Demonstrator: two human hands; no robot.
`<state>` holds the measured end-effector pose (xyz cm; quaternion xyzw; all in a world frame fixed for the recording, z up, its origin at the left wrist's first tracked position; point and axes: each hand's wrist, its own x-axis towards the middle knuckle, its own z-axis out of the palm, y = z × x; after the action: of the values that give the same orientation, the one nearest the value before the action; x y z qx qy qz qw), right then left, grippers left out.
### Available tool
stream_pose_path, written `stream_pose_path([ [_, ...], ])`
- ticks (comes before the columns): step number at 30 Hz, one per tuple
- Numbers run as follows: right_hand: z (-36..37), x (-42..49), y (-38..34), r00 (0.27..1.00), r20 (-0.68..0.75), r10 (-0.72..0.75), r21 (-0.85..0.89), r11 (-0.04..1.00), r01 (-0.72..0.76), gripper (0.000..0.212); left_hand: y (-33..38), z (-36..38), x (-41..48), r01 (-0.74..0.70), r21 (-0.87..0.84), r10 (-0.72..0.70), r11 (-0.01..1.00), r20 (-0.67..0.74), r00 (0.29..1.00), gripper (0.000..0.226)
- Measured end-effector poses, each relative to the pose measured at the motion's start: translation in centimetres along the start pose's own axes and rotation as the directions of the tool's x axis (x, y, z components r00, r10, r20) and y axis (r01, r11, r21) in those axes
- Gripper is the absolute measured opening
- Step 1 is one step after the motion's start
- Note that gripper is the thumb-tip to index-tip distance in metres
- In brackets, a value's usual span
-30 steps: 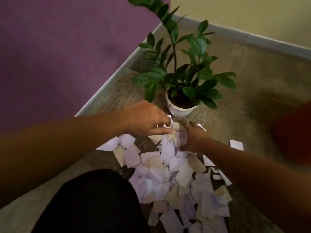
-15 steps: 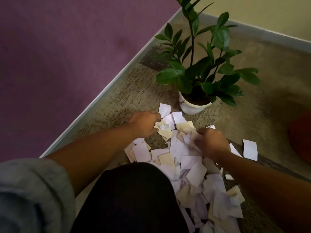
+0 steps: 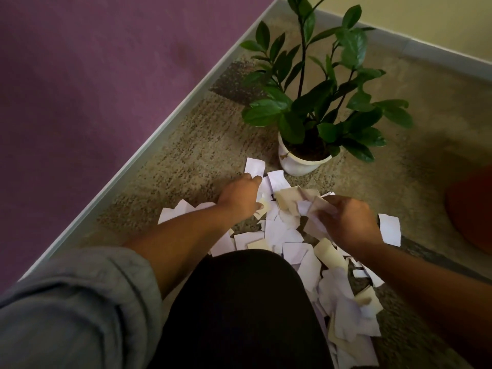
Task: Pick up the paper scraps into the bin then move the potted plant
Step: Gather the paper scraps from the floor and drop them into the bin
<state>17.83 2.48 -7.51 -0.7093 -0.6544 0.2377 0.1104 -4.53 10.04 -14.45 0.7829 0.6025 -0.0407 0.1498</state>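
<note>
On a speckled carpet (image 3: 186, 145) beside a purple wall (image 3: 80, 75), a person's right hand (image 3: 348, 222) clutches a crumpled bunch of paper scraps (image 3: 282, 233) just above the scattered pile, while the left hand (image 3: 239, 198) curls its fingers onto scraps at the pile's far edge. Just beyond them the potted plant (image 3: 326, 130) stands upright, its white pot (image 3: 298, 163) holding dark soil and glossy green stems. A reddish-brown rounded object (image 3: 474, 209), too cropped to identify, sits at right.
</note>
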Motion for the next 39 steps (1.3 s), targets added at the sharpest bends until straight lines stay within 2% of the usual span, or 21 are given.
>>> stream_pose_path([
  [2,-0.2,-0.2,-0.1,1.000,-0.014,-0.001,0.016,1.000,0.001,0.011,0.3,0.2,-0.1,0.023,0.007,-0.023,1.000,-0.005,1.000,0.065],
  [6,-0.4,-0.6,0.0,1.000,-0.008,-0.008,0.029,1.000,0.008,0.012,0.6,-0.2,-0.3,0.129,-0.107,-0.130,0.986,-0.002,0.991,0.066],
  [9,-0.5,-0.7,-0.1,1.000,0.001,-0.007,0.028,1.000,0.007,0.011,0.1,-0.6,-0.3,0.194,-0.214,-0.192,0.957,0.031,0.981,0.054],
  [12,-0.6,-0.6,-0.4,1.000,0.029,0.001,0.000,1.000,-0.001,0.012,-0.7,-1.0,-0.6,0.202,-0.321,-0.189,0.925,0.073,0.979,0.044],
  [15,-1.1,-0.4,-1.0,0.998,0.059,-0.034,0.007,0.999,0.034,0.008,-1.6,-1.7,-1.2,0.129,-0.344,-0.105,0.930,0.088,0.991,0.038],
  [21,-2.8,0.9,-2.2,0.991,0.093,-0.098,0.005,0.995,0.098,0.016,-3.1,-5.5,-2.6,-0.121,-0.217,0.147,0.969,0.107,0.983,0.029],
  [29,-7.2,1.3,-4.1,0.977,0.166,-0.133,0.023,0.991,0.131,0.016,-3.6,-12.7,-5.0,-0.279,-0.141,0.295,0.950,0.111,0.949,0.016],
  [32,-9.7,1.0,-4.6,0.960,0.195,-0.199,-0.007,0.979,0.204,0.009,-2.6,-15.9,-5.9,-0.357,-0.116,0.367,0.927,0.077,0.927,0.015],
  [35,-12.5,0.9,-4.5,0.960,0.206,-0.191,-0.053,0.977,0.206,0.004,-0.9,-18.8,-6.7,-0.439,-0.085,0.446,0.894,0.075,0.892,0.014],
  [39,-16.0,0.4,-3.7,0.959,0.191,-0.211,-0.065,0.972,0.227,0.008,2.2,-21.6,-7.5,-0.526,-0.080,0.531,0.847,0.077,0.844,0.014],
])
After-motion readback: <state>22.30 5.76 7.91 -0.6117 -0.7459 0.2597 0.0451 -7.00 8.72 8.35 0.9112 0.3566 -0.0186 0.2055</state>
